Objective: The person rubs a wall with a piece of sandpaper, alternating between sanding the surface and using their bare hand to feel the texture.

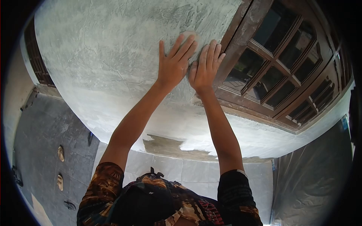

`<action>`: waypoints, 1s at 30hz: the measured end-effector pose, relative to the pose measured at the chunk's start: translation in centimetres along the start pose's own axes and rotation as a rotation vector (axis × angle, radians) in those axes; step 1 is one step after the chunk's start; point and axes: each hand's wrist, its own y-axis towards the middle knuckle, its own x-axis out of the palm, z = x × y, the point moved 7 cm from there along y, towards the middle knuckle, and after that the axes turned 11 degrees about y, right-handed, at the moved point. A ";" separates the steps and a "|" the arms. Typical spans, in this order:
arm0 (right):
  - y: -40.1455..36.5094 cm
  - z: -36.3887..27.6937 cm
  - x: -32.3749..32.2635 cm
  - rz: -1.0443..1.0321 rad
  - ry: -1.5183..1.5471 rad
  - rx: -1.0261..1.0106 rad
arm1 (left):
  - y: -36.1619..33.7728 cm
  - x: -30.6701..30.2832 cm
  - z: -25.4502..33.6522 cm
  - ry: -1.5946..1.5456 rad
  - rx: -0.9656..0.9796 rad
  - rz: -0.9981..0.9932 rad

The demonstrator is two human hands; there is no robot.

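Observation:
Both my arms reach up to a rough, white-grey plastered wall (113,56). My left hand (174,64) lies flat on the plaster with its fingers spread. My right hand (205,66) presses flat beside it, touching the left hand, and its fingers end at the edge of a brown wooden window frame (241,37). A paler, roundish patch (190,35) shows on the wall under the left fingertips. Whether it is a pad or bare plaster I cannot tell. Neither hand visibly grips anything.
The dark-paned wooden window (286,67) fills the right side. Below the plaster runs a bare brownish patch (166,145), then white tiles (196,171). Grey plastic sheeting (313,177) hangs at right. A grey tiled floor (49,132) with a pair of sandals (60,167) lies at left.

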 end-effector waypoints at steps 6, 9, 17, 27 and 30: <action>0.1 0.0 -0.2 -0.032 0.025 -0.004 | -3.0 0.9 -0.2 -0.031 -0.015 -0.079; -0.1 -0.1 0.0 -0.031 0.007 -0.004 | -3.3 0.9 -0.6 0.038 0.022 -0.021; -0.2 0.1 -0.3 -0.018 0.039 -0.007 | -6.8 1.5 -0.6 -0.021 -0.013 -0.072; -0.1 0.2 -0.2 -0.014 0.023 -0.009 | -4.0 0.4 0.2 0.011 -0.014 -0.058; -0.4 -0.2 -0.1 -0.002 0.022 -0.006 | -0.1 0.1 0.3 0.020 -0.015 -0.030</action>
